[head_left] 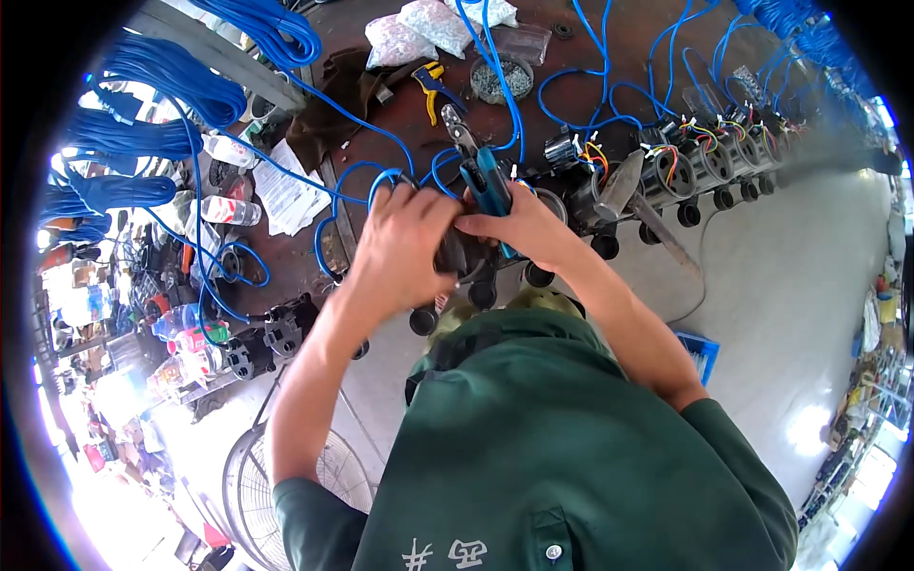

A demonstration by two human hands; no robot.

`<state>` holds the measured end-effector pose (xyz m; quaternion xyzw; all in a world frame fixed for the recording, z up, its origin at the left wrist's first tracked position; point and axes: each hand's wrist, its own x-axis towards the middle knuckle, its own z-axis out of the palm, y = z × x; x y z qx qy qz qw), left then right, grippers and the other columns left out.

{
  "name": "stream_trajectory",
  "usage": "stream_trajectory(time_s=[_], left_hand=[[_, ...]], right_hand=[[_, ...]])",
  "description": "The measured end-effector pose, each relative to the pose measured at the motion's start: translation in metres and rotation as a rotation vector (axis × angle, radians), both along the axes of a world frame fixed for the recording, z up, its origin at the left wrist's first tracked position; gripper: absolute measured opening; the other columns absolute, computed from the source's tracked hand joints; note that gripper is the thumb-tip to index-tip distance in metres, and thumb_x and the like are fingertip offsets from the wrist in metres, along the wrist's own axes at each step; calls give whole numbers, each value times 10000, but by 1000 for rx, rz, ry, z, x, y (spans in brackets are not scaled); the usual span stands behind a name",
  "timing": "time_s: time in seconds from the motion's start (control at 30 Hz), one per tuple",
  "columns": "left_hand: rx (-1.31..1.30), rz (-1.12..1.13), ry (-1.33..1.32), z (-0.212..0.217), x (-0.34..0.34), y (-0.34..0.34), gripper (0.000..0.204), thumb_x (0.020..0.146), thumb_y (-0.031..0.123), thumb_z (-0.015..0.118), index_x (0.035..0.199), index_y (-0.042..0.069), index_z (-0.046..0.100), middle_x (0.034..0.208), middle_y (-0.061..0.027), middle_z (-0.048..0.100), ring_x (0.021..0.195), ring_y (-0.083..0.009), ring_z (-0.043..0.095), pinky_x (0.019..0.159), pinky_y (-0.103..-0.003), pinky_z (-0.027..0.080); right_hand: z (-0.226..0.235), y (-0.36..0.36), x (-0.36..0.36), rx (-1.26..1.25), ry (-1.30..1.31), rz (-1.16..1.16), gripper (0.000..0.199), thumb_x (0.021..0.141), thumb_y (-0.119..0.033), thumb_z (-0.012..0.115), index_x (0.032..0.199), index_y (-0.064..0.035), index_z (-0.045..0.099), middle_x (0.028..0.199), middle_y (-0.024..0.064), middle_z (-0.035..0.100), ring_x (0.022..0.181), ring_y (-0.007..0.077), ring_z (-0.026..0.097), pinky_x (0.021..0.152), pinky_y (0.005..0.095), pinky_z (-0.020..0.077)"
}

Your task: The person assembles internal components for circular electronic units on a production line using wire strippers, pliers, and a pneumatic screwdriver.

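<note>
- Coils of blue cable were seen hung at the far left, above a cluttered lower shelf of bottles and small parts.
- A dark motor housing was set at the left edge of the workbench, well apart from the hands.
- The left hand was closed over a dark motor part at the bench edge, with a loop of blue wire rising from between its fingers.
- The right hand was wrapped round the blue handles of a crimping tool, whose metal nose pointed away from the body; whether the nose was closed on the wire could not be told.
- The step in hand was judged to be the fitting or crimping of a blue lead onto this motor part.
- The next move was judged to call for the wire end to be held steady in the tool's nose while the handles were squeezed.
- A yellow-handled wire stripper was left lying further back on the bench.
- A row of wired motors was lined up along the bench edge to the right.
</note>
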<state>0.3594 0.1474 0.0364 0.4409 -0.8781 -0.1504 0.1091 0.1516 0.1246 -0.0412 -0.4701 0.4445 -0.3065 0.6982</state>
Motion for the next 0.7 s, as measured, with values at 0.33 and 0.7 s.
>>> stream_trajectory(time_s=[0.33, 0.7], left_hand=[[-251, 245, 134, -30, 0, 44, 780, 457, 117, 900, 1199, 61, 667, 1228, -107, 662, 1131, -336, 601, 940, -475, 445], [109, 191, 165, -20, 18, -10, 585, 624, 206, 829, 1159, 29, 672, 1120, -136, 686, 1106, -347, 614, 1007, -438, 470]], right_hand=[[-1, 31, -27, 19, 70, 5, 420, 845, -36, 701, 1249, 0, 590, 1118, 97, 754, 885, 142, 683, 801, 322, 565], [-20, 43, 22, -46, 350, -54, 316, 812, -135, 804, 1061, -6, 659, 859, 133, 766, 829, 305, 760, 785, 417, 573]])
